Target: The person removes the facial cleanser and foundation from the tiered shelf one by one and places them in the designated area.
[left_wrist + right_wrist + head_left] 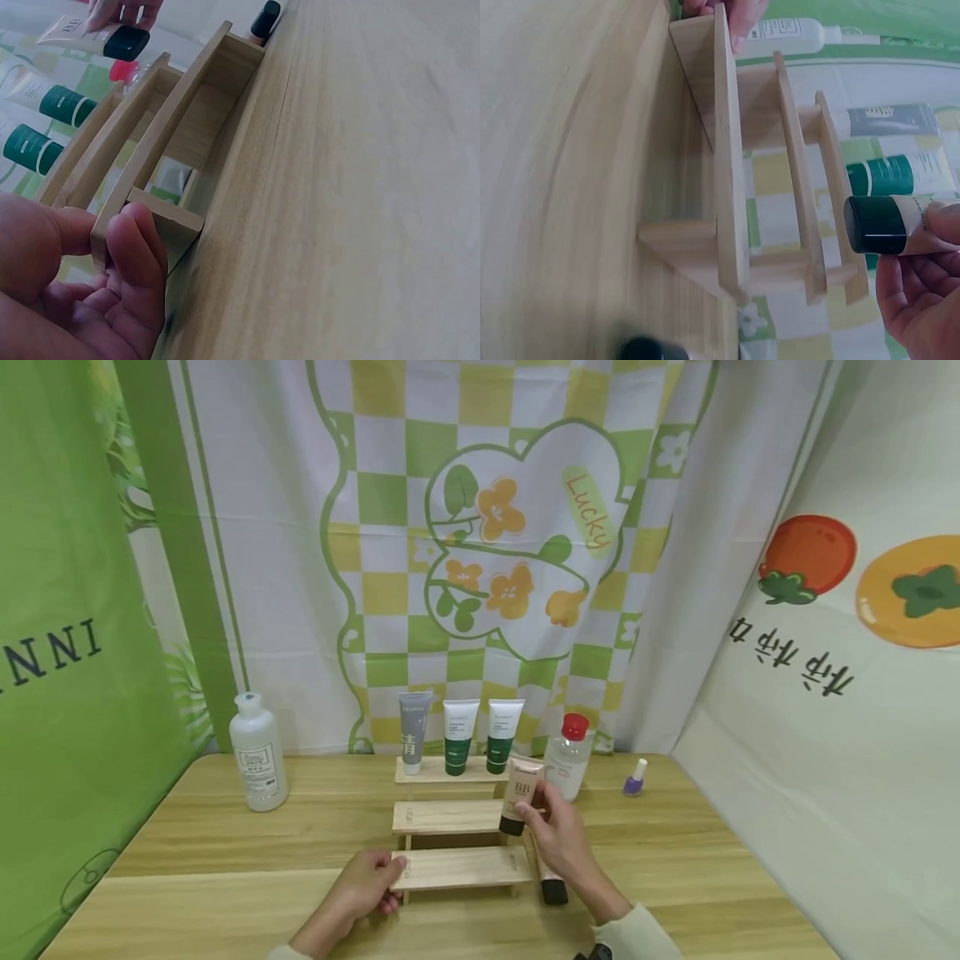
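Note:
A small three-step wooden rack (461, 867) stands on the table. My left hand (365, 885) pinches the left end of its lowest step between thumb and fingers. My right hand (561, 835) holds a pink BB cream tube (522, 789) with a black cap, cap down, over the right end of the middle step. On the top step stand a grey tube (414, 731) and two white-and-green tubes, one in the middle (461, 735) and one at the right (504, 735). Another black-capped tube (553, 891) lies beside the rack, partly hidden by my right hand.
A white bottle (258, 760) stands at the left of the table. Behind my right hand is a clear bottle with a red cap (575, 727). Farther right stands a purple nail polish bottle (634, 779). Patterned curtains (480, 543) enclose the table.

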Tool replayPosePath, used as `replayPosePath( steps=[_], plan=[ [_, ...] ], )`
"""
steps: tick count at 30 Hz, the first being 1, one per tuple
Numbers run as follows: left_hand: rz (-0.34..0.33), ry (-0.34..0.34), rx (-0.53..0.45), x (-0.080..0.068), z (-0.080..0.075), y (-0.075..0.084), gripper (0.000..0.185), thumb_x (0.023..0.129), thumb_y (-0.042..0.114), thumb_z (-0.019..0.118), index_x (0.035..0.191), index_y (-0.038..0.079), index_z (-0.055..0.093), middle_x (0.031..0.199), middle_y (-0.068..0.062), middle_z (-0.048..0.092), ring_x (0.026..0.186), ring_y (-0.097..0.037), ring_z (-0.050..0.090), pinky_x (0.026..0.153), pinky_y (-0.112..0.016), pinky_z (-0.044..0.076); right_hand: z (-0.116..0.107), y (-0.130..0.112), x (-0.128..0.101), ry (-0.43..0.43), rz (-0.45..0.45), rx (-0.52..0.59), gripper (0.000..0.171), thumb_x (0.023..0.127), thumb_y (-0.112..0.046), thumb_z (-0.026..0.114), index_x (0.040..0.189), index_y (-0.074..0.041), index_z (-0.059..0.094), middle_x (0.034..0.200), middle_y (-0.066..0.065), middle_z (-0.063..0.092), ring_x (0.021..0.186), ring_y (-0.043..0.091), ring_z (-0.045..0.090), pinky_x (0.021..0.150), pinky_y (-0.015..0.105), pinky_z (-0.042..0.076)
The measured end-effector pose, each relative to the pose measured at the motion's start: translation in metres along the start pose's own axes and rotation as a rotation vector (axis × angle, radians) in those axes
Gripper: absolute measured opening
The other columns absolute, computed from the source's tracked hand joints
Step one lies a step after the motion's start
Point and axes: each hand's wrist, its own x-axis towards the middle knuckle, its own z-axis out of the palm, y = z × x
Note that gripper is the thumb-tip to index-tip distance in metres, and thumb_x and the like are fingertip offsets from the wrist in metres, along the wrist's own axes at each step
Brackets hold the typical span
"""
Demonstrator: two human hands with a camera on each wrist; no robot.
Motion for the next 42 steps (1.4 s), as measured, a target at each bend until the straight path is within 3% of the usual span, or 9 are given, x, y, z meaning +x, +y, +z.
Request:
replayPosePath(
  steps=[6, 15, 25, 33, 42],
  plan=[
    [0.003, 0.003, -0.008, 0.0, -0.001, 0.001, 0.033, 0.1, 0.025, 0.055, 0.077, 0.002, 0.055, 0.067, -0.005, 0.06, 0.053, -0.01, 0.058, 0.05, -0.023, 0.052, -0.008, 0.008, -0.001, 0.014, -0.01, -0.028, 0.019, 0.091, -0.003, 0.066, 0.108, 0.002, 0.059, 0.098, 0.014, 0.067, 0.088, 0.026, 0.066, 0.072, 0.027, 0.056],
    [0.006, 0.01, -0.01, 0.001, 0.004, 0.001, 0.033, 0.1, 0.025, 0.056, 0.077, 0.001, 0.055, 0.067, -0.006, 0.06, 0.052, -0.01, 0.057, 0.049, -0.023, 0.052, -0.027, 0.022, -0.007, 0.03, 0.137, -0.038, 0.023, 0.093, -0.003, 0.064, 0.113, 0.004, 0.058, 0.103, 0.016, 0.067, 0.093, 0.027, 0.065, 0.08, 0.028, 0.056],
    [0.001, 0.013, -0.003, 0.001, 0.002, -0.001, 0.034, 0.1, 0.026, 0.055, 0.077, 0.001, 0.055, 0.067, -0.005, 0.06, 0.052, -0.009, 0.057, 0.049, -0.022, 0.051, -0.042, 0.044, -0.018, 0.009, 0.222, -0.122, 0.02, 0.094, -0.004, 0.064, 0.111, 0.004, 0.06, 0.099, 0.013, 0.067, 0.087, 0.02, 0.063, 0.075, 0.026, 0.054],
    [-0.005, 0.001, -0.007, 0.001, 0.0, -0.001, 0.033, 0.1, 0.026, 0.055, 0.079, 0.001, 0.057, 0.068, -0.005, 0.06, 0.053, -0.01, 0.058, 0.05, -0.023, 0.051, -0.052, 0.056, -0.028, 0.004, 0.231, -0.198, 0.022, 0.092, -0.001, 0.064, 0.112, 0.007, 0.061, 0.097, 0.014, 0.068, 0.087, 0.023, 0.064, 0.074, 0.028, 0.054],
    [-0.009, -0.008, -0.008, 0.001, 0.0, -0.001, 0.034, 0.1, 0.028, 0.055, 0.079, 0.001, 0.056, 0.068, -0.005, 0.06, 0.053, -0.011, 0.058, 0.05, -0.023, 0.052, -0.064, 0.064, -0.03, -0.023, 0.344, -0.246, 0.023, 0.092, -0.004, 0.064, 0.112, 0.007, 0.061, 0.094, 0.013, 0.067, 0.085, 0.02, 0.062, 0.071, 0.028, 0.052]
  ],
)
